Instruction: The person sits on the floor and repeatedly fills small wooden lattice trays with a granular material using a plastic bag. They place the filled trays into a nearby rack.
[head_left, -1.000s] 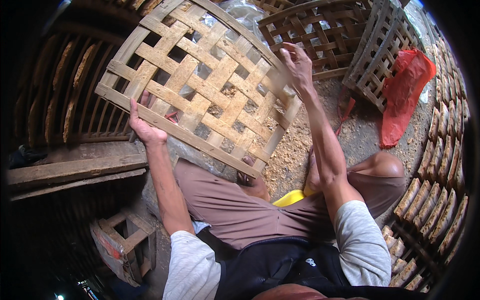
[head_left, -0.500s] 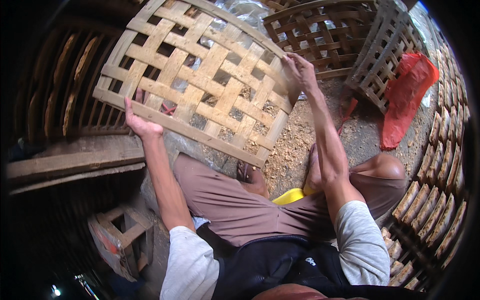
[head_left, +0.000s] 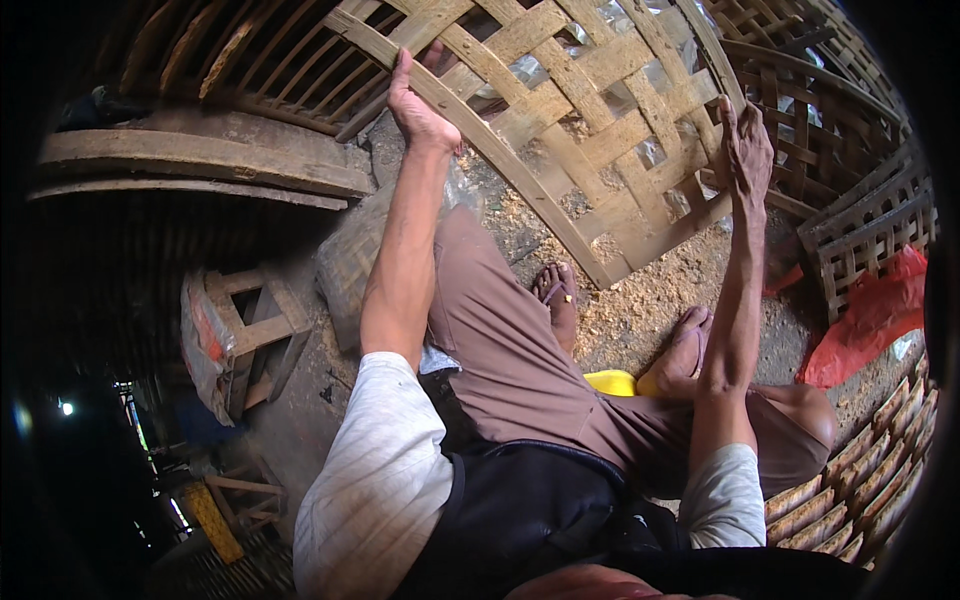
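A woven bamboo lattice panel [head_left: 612, 145] with flat wooden edge strips hangs in the air beyond my knees, tilted, its near corner pointing down above the floor. My left hand [head_left: 425, 118] grips its left edge strip, thumb on the upper side and fingertips showing through the gaps. At the right edge, my right hand [head_left: 748, 150] holds the strip, with fingers stretched along it and the thumb hidden. The panel's far end runs out of the picture. Below it, yellowish wood-like crumbs [head_left: 625, 325] cover the floor around my sandalled feet.
More lattice crates [head_left: 868, 215] stand at the far right, with a red plastic sheet [head_left: 865, 325] beside them. A yellow object [head_left: 610, 382] lies near my right foot. To the left are a long wooden beam [head_left: 200, 163] and a small wooden stool [head_left: 262, 330]. Slatted wood [head_left: 850, 490] lines the lower right.
The view has swung left, so the surroundings sit farther right. The panel has moved away and rightward in both hands, uncovering my left foot. Both hands keep their hold.
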